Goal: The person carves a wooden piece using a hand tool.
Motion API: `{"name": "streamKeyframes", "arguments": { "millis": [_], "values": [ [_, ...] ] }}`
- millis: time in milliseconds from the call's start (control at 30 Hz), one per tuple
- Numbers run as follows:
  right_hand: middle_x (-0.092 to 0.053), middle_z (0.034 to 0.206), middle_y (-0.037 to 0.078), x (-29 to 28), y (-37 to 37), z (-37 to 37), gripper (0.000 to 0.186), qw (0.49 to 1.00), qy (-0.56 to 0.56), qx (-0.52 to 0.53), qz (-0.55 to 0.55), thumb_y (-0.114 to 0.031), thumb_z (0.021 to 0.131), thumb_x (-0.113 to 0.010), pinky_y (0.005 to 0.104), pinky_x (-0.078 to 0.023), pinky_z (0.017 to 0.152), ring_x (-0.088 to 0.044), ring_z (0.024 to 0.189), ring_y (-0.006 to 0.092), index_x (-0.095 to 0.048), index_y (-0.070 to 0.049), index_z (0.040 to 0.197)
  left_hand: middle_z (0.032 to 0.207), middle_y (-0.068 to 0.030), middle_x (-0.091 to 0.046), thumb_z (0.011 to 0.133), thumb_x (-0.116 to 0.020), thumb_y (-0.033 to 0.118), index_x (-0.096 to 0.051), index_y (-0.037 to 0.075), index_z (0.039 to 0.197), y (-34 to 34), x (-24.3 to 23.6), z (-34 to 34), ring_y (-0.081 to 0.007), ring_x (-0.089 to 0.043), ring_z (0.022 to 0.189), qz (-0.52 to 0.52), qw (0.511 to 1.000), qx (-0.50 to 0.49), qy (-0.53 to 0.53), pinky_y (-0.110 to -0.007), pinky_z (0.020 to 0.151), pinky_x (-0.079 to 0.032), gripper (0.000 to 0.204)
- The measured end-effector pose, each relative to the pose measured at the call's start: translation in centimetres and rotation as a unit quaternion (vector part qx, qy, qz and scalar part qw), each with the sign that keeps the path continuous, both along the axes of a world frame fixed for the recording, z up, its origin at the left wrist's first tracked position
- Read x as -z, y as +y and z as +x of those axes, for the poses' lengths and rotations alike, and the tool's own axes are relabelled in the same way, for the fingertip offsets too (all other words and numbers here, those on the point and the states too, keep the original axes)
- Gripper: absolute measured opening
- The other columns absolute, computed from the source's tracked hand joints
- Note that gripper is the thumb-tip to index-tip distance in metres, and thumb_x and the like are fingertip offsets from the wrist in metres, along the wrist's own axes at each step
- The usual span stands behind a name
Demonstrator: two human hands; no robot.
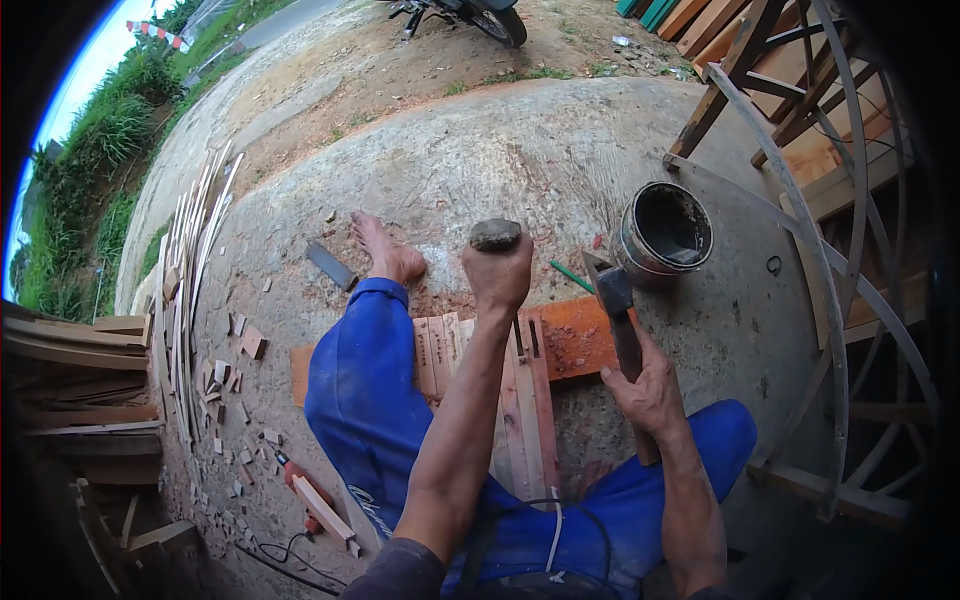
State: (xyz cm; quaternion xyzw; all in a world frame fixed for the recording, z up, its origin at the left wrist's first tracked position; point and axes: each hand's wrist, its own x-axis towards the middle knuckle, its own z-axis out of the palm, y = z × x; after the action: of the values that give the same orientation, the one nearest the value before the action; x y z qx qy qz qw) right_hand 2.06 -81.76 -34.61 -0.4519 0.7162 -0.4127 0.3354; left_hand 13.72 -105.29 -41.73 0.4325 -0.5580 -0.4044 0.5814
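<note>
My left hand (pixel 498 280) is closed in a fist around an upright chisel (pixel 495 235). Its battered, rounded handle top shows above the fist, and the lower part is mostly hidden by my hand and forearm. Below it lie several pale wood strips (pixel 525 420), side by side between my legs, with narrow dark slots cut near their far ends. They rest across a reddish-brown plank (pixel 578 338). Gripped by the wooden handle in my right hand (pixel 650 388) is a hatchet (pixel 615 290), its blocky metal head raised to the right of the chisel.
A grimy bucket (pixel 630 245) stands ahead on the right, near a green pencil-like stick (pixel 570 274). A dark flat block (pixel 331 266) lies by my foot. Offcuts (pixel 253 342), a corded red power tool (pixel 300 490) and long thin strips (pixel 190 270) lie left; wooden frames (pixel 840 250) stand right.
</note>
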Motion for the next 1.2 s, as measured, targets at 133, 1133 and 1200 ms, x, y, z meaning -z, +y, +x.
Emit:
{"name": "streamKeyframes", "arguments": {
  "millis": [133, 1133, 1200],
  "values": [
    [-0.068, 0.096, 0.017, -0.6, -0.6, 0.5, 0.051, 0.999, -0.004, -0.029, 0.031, -0.013, 0.084, -0.068, 0.0397, -0.052, 0.080, -0.069, 0.089, 0.0281, -0.053, -0.002, 0.131, 0.053, 0.0001, -0.047, 0.079, -0.067, 0.007, -0.051, 0.008, 0.060, -5.2, 1.5, 1.7, -0.0121, -0.040, 0.039, 0.356, 0.932, 0.065, -0.003, -0.032, 0.038, -0.029, 0.025],
    [-0.063, 0.075, 0.006, 7.0, 1.4, -2.6, 0.024, 0.661, 0.437, -0.609, 0.023, -0.018, 0.093, -0.050, 0.0407, -0.056, 0.052, -0.071, 0.066, 0.0261, -0.048, -0.020, 0.117, 0.062, -0.0025, -0.057, 0.085, -0.074, 0.006, -0.060, 0.004, 0.077, -1.6, -14.0, 7.3, -0.0115, -0.055, 0.053, -0.013, 0.991, 0.034, 0.128, -0.025, 0.050, -0.041, 0.015],
    [-0.068, 0.081, 0.010, 7.2, 0.6, -2.2, 0.033, 0.712, 0.431, -0.551, 0.058, -0.017, 0.087, -0.060, 0.0447, -0.056, 0.056, -0.071, 0.068, 0.0306, -0.047, -0.016, 0.118, 0.061, -0.0027, -0.056, 0.084, -0.074, 0.003, -0.059, 0.003, 0.076, 0.7, -12.9, 8.3, -0.0116, -0.053, 0.049, -0.011, 0.985, 0.065, 0.160, -0.025, 0.045, -0.039, 0.016]
  ]
}}
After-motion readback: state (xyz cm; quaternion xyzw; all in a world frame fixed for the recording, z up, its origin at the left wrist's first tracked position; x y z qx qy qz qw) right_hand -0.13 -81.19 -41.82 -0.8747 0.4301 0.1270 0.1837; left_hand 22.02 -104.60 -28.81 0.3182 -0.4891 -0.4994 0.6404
